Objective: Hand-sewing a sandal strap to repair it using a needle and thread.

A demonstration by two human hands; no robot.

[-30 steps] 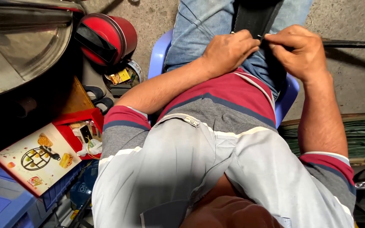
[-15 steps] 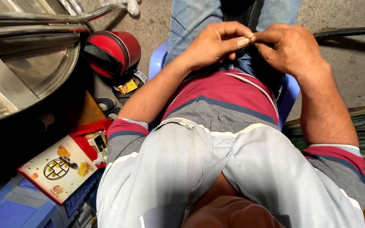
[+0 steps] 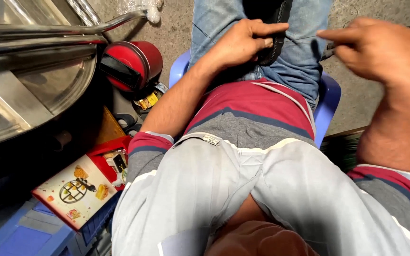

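1. Two hands are in view above your lap; your left hand (image 3: 240,45) rests on the dark strap-like piece (image 3: 274,40) that lies between your thighs, and your right hand (image 3: 380,54) is raised to the right of it, well apart from the left.
2. Left hand: fingers curled and closed, thumb and forefinger pressed together at the strap's edge; it pins the strap against the blue jeans (image 3: 300,57) and pinches one end of a thin thread (image 3: 300,38).
3. Right hand: blurred; fingers bunched with the forefinger and thumb extended leftward and closed on the other end of the thread; the thread runs nearly level and taut between the two hands.
4. A further fine strand shows across the left thigh, left of your left hand; you cannot tell from this view whether it is the same thread.
5. The strap is black, narrow and upright in the picture; its upper end runs out of view at the top edge.
6. You sit on a light blue plastic chair (image 3: 330,102); its rim shows on both sides of your waist.
7. To your left on the concrete floor (image 3: 176,31) lies a red helmet (image 3: 134,64) with a dark band; just beside it lie small yellow and dark items, too small to identify.
8. A large curved sheet-metal part (image 3: 29,90) fills the upper left; a chrome bar (image 3: 72,29) crosses above it.
9. A flat red and white box (image 3: 79,189) lies at lower left, resting on a blue crate (image 3: 29,234).
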